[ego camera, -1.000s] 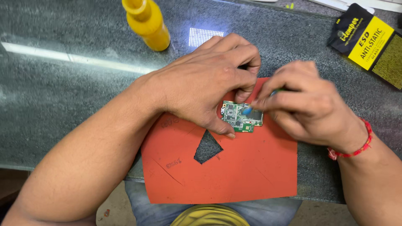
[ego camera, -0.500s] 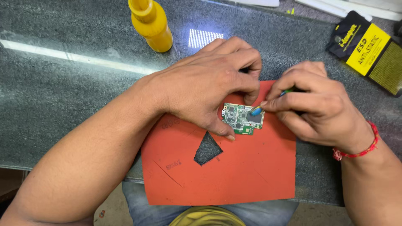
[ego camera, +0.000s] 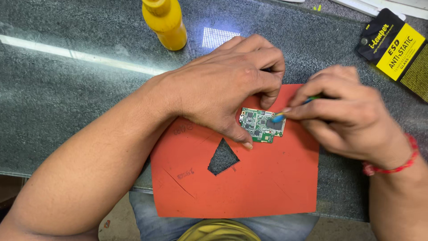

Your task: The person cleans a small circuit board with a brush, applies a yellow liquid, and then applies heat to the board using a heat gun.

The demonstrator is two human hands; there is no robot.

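A small green circuit board (ego camera: pixel 261 125) is lying flat on an orange mat, near its upper edge; dark chips and one larger black square are showing on its face (the top side partly hidden); a thin tool's blue tip (ego camera: pixel 277 118) is touching its right edge.

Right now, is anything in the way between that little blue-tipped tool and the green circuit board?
Nothing visible. The right hand holds the blue-tipped tool with its tip already at the right side of the green circuit board. The left hand pins the board's left and top edges on the orange mat, clear of the tip.
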